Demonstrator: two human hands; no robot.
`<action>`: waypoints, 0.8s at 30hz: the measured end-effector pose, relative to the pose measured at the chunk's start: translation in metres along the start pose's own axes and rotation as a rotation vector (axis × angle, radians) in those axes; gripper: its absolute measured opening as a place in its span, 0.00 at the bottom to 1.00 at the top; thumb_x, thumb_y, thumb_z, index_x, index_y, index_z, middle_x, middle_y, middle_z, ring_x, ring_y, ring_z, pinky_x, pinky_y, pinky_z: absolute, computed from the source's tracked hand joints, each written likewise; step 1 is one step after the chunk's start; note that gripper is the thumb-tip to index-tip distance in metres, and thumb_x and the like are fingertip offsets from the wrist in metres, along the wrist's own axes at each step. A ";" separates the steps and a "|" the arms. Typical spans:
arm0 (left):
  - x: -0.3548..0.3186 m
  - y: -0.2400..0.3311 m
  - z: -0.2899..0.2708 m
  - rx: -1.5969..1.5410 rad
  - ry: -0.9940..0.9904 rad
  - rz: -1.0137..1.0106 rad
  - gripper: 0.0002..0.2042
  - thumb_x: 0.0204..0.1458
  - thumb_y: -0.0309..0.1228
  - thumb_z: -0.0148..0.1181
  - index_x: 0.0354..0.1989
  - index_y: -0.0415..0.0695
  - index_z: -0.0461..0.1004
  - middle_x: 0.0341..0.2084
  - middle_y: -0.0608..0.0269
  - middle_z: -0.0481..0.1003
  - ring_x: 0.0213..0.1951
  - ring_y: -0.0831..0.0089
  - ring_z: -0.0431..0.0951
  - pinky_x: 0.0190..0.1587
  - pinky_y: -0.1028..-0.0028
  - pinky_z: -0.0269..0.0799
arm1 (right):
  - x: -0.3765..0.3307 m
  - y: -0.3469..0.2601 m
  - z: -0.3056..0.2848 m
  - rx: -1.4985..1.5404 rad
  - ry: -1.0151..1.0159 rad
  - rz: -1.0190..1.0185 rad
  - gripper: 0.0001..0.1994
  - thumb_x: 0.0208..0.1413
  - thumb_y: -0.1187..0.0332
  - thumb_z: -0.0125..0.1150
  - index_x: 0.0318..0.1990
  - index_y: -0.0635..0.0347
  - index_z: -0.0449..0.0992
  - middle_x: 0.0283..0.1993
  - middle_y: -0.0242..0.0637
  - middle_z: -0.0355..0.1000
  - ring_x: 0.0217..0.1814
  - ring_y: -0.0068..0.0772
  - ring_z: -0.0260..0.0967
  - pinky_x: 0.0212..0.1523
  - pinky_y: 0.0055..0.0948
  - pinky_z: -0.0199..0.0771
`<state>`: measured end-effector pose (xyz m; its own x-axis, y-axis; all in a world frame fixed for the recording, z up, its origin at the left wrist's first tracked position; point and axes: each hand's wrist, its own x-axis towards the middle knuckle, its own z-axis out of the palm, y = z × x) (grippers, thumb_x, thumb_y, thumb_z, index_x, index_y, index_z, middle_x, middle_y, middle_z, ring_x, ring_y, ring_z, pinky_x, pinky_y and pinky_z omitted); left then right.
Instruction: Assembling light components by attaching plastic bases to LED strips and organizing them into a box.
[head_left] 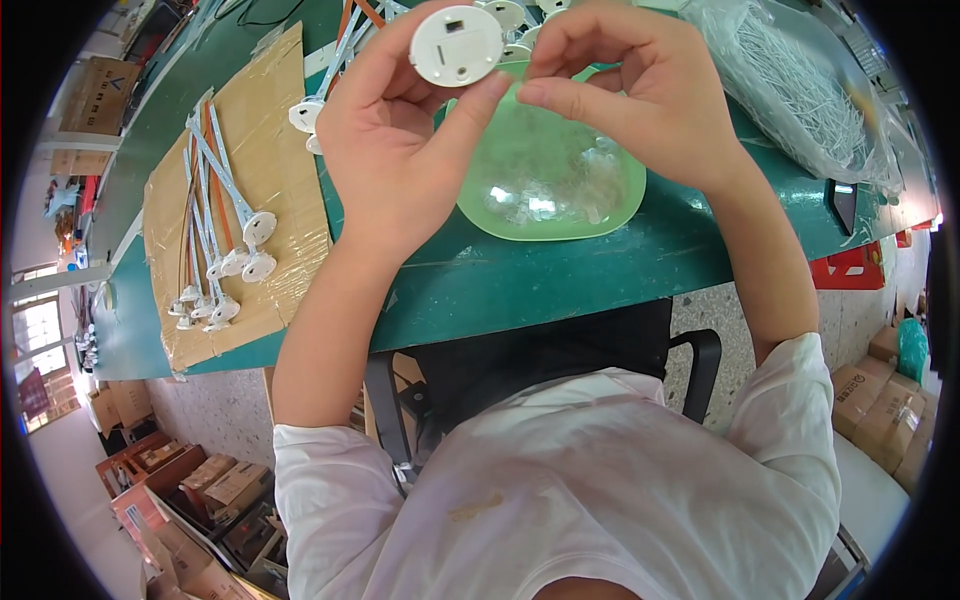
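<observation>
Between the fingers and thumb of my left hand (385, 150) is a white round plastic part (470, 38), with a rectangular slot and a small hole in its flat face. My right hand (655, 95) is pinched closed just to the right of it. Whatever lies between those fingertips is too small or hidden to make out. Below both hands stands a light green plastic basin (545, 233) holding small clear pieces. More white round parts (505, 14) lie behind the basin, partly covered by my hands.
To the left, a cardboard sheet (290, 150) carries several striped strips (222, 175) with white round ends. A clear bag of thin white pieces (800, 90) lies at the right on the green table (520, 285). Near the right edge is a dark flat object (842, 205).
</observation>
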<state>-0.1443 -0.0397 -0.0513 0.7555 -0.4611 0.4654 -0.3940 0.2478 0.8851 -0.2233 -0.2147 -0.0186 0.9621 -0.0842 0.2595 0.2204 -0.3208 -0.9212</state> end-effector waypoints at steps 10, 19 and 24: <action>0.003 -0.005 -0.005 0.029 0.053 0.124 0.25 0.49 0.14 0.64 0.57 0.35 0.66 0.47 0.51 0.76 0.49 0.67 0.79 0.51 0.71 0.77 | -0.005 0.011 0.009 -0.099 0.056 -0.079 0.06 0.55 0.73 0.65 0.39 0.65 0.81 0.36 0.30 0.78 0.36 0.17 0.73 0.32 0.17 0.73; 0.003 -0.007 -0.008 0.030 0.043 0.116 0.25 0.48 0.13 0.65 0.56 0.34 0.67 0.46 0.52 0.77 0.49 0.67 0.79 0.51 0.72 0.78 | -0.006 0.017 0.011 -0.032 0.100 -0.050 0.07 0.55 0.73 0.64 0.39 0.66 0.81 0.34 0.32 0.77 0.33 0.17 0.72 0.32 0.18 0.74; 0.002 -0.006 -0.006 0.043 0.047 0.102 0.25 0.49 0.14 0.64 0.56 0.34 0.67 0.46 0.52 0.77 0.48 0.68 0.79 0.50 0.72 0.77 | -0.006 0.014 0.017 -0.041 0.130 -0.047 0.06 0.56 0.73 0.64 0.38 0.67 0.80 0.32 0.31 0.76 0.32 0.16 0.72 0.32 0.18 0.75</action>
<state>-0.1373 -0.0365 -0.0554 0.7336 -0.3942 0.5535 -0.4919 0.2540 0.8328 -0.2230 -0.2026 -0.0376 0.9214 -0.1891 0.3396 0.2551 -0.3650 -0.8954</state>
